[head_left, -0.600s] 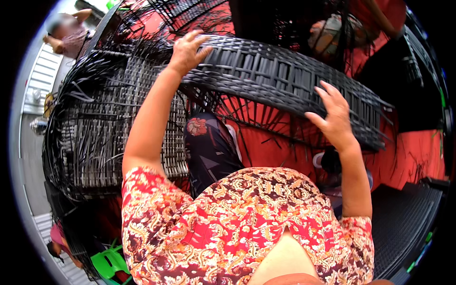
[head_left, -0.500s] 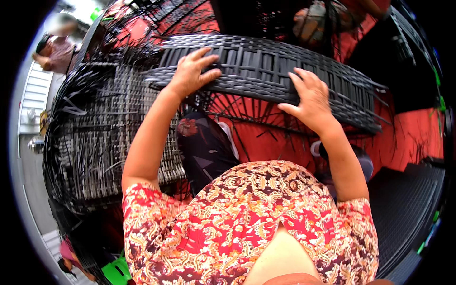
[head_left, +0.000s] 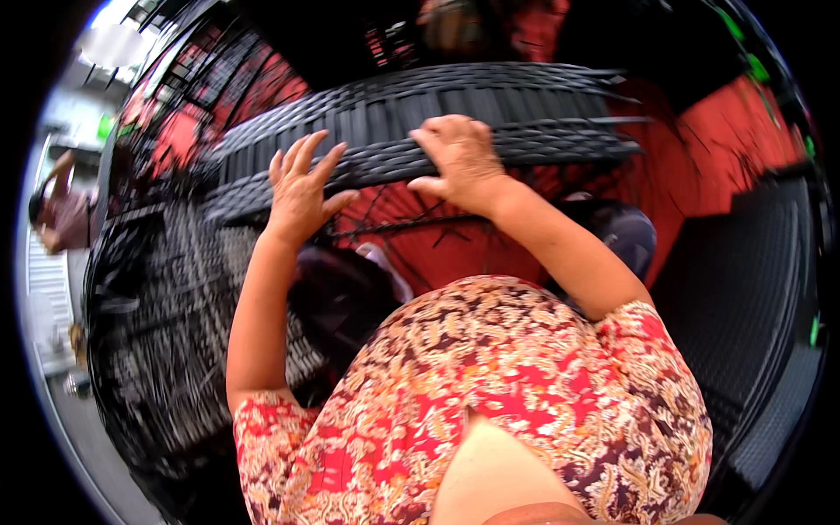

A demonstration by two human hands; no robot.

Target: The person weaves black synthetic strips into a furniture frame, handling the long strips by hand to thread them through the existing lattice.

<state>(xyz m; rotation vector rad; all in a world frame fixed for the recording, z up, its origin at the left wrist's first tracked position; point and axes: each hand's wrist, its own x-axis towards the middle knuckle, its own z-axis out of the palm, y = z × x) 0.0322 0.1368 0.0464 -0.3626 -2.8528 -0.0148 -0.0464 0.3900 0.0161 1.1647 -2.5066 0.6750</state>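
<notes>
A long, narrow woven panel of dark grey plastic wicker [head_left: 547, 101] lies across in front of me, its two long edges braided and loose strand ends sticking out on the right. Over its near braided edge, left of the middle, my left hand [head_left: 297, 199] has its fingers spread. My right hand [head_left: 465, 164] rests on the near edge around the middle, fingers forward and thumb held apart. Neither hand is closed round the panel. Motion blurs the picture somewhat.
A large grey woven wicker piece [head_left: 197, 306] with frayed strands stands at my left. Dark woven panels [head_left: 726, 324] are at my right. Loose black strands lie on the red floor [head_left: 682, 210]. Another person [head_left: 66, 210] is at the far left.
The view has swung to the right, so the panel sits further left and more level. My right hand has moved left along the near edge, closer to my left hand.
</notes>
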